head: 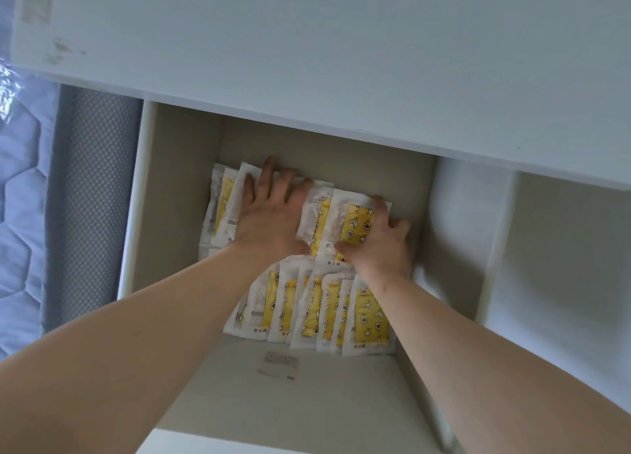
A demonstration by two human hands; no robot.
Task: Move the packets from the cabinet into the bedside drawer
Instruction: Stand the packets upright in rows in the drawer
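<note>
A small label (277, 363) lies on the bare floor of the open drawer (170, 180). Just beyond it, a front row of packets (321, 310), white with yellow star-printed pads, lies overlapped. Farther in, the left hand (269, 211) presses flat, fingers spread, on the back row of packets (222, 207). The right hand (384, 242) curls thumb and fingers round the rightmost packet (358, 226) of that row. A white cabinet top (307, 43) overhangs the drawer's rear, and a quilted mattress (20, 197) lies to the left.

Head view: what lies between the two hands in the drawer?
Overlapping packets of the far row fill the gap between the left hand and the right hand, shown in the head view.
</note>
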